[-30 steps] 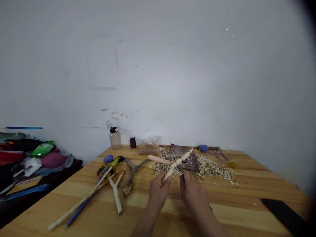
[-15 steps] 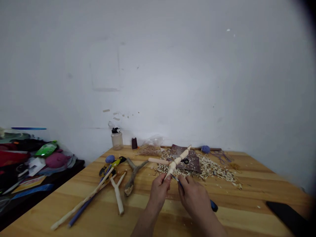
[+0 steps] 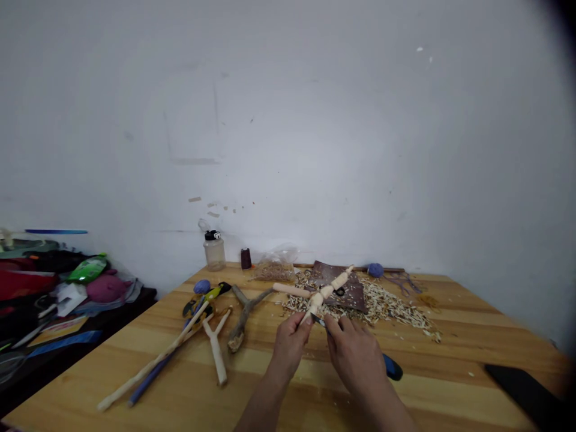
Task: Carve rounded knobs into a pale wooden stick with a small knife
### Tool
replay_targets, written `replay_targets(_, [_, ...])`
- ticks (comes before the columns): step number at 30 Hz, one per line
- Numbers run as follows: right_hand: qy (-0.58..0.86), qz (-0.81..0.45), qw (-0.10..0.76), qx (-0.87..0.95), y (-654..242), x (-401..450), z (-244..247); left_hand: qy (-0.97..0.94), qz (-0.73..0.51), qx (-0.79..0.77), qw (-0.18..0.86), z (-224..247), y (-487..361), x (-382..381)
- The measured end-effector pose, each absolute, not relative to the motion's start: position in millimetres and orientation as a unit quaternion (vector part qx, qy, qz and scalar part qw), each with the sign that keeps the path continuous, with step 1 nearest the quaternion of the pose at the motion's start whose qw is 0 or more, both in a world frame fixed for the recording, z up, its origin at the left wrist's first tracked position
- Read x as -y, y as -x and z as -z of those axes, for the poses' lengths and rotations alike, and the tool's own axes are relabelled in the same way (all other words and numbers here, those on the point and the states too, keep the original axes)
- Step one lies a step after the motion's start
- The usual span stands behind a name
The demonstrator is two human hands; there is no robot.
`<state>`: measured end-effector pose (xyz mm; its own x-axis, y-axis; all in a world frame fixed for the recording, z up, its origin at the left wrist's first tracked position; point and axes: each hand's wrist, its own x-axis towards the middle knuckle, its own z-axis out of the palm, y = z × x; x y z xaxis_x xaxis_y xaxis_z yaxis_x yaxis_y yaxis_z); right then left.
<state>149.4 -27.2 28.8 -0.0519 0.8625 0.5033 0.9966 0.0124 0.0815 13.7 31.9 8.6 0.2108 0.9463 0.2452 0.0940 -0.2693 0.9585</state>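
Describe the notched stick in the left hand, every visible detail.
The notched stick is pale, bare-looking wood, shaped into rounded segments with narrow grooves between them and tapering to a small tip. The left hand grips its lower end; it slants up and rightward, in view across the wood shavings and dark sheet. The blade in the right hand lies close to its lower part; contact is unclear. Whether the smooth side piece joins it, I cannot tell.

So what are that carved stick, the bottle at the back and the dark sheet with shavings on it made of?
Carved stick: bare wood, seemingly unvarnished; it's pale and matte.
Bottle: probably smooth plastic, though glass is possible; it's see-through.
Dark sheet: flat, brownish and dull, perhaps sandpaper or leather; I can't tell which.
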Motion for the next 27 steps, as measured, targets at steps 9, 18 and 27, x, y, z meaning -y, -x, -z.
replay_targets(9, [0.689, 0.172, 0.103, 0.696, -146, 26, -28, -0.749, -0.424, -0.42, 0.289, -13, -5, -30])
replay_targets(18, [0.7, 0.155, 0.101, 0.69, -144, 24, -21, -0.775, -0.361, -0.474, 0.209, -22, -4, -22])
replay_targets(27, [0.692, 0.077, 0.203, 0.689, -144, 20, -20, -0.736, -0.421, -0.472, 0.241, -11, -16, -23])
